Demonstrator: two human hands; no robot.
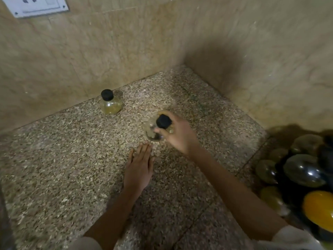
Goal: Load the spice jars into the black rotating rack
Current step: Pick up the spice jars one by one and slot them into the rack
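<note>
My right hand (pixel 178 134) grips a round glass spice jar (pixel 152 131) with a black cap just above the counter's middle; the jar is blurred. My left hand (pixel 139 166) lies flat with straight fingers on the speckled granite counter (pixel 54 168), just below that jar. A second glass jar (pixel 110 102) with a black cap and pale yellowish contents stands upright near the back wall. At the right edge the black rotating rack (pixel 324 159) holds several round jars, one of them bright yellow (pixel 319 208).
Beige tiled walls (pixel 126 42) close the counter at the back and right, forming a corner. A white switch plate (pixel 36 6) is on the wall at top left. A dark edge shows at the bottom left.
</note>
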